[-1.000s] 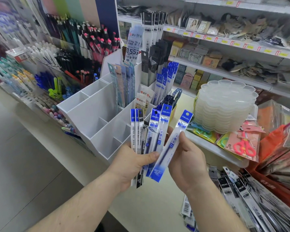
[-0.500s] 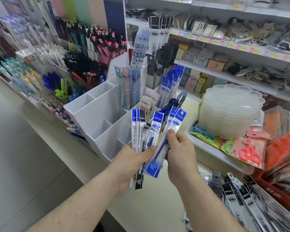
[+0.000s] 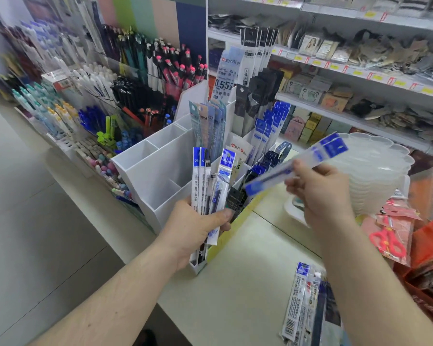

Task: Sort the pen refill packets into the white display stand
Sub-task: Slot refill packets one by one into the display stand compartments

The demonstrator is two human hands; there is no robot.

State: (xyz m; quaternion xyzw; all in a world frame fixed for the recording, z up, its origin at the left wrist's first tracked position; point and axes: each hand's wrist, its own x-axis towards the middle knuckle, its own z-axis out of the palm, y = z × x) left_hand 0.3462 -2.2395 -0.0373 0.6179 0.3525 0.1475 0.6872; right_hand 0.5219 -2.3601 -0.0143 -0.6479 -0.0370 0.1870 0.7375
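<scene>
Pulled away from the bunch since the earlier frame, one blurred blue-ended refill packet (image 3: 295, 166) now slants rightward, pinched in the right hand's (image 3: 321, 196) curled fingers. Left hand (image 3: 198, 227) grips the upright bundle of packets (image 3: 210, 186), marked "deli", before the white display stand's (image 3: 158, 176) front edge. A packet in the stand reads "0.5".

Glossy clear plastic sleeves wrap the refill packets (image 3: 211, 186); the display stand (image 3: 155, 171) at 10 o'clock looks smooth, matt white plastic, possibly acrylic.
</scene>
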